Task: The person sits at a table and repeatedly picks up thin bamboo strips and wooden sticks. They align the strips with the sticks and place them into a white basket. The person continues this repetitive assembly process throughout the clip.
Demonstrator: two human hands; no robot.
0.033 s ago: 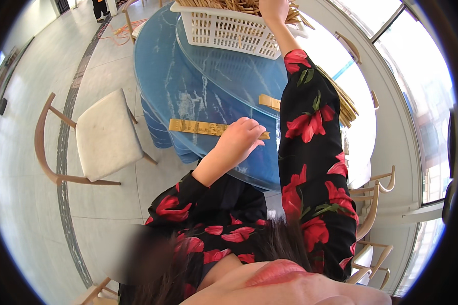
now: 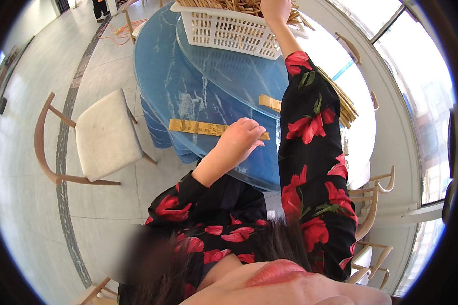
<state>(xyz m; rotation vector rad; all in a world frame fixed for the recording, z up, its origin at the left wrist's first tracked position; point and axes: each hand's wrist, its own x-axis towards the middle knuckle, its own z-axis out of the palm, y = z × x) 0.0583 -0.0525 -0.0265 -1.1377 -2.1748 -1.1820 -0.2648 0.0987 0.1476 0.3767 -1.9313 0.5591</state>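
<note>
Golden paper sleeve (image 2: 201, 127), long and flat, lay at the near rim of the round blue glass-topped table (image 2: 208, 86); the left hand (image 2: 239, 142) rested on its three o'clock end, fingers curled loosely over it; pinning it flat would have served best, I judged; the right hand (image 2: 275, 10) reached into the white slatted plastic basket (image 2: 224, 33) at twelve o'clock, its fingers cut off, grip impossible to tell; a wooden-framed cushioned chair (image 2: 104, 134) stood at nine o'clock.

left hand (image 2: 237, 141) curled, right hand (image 2: 276, 10) outstretched
</note>
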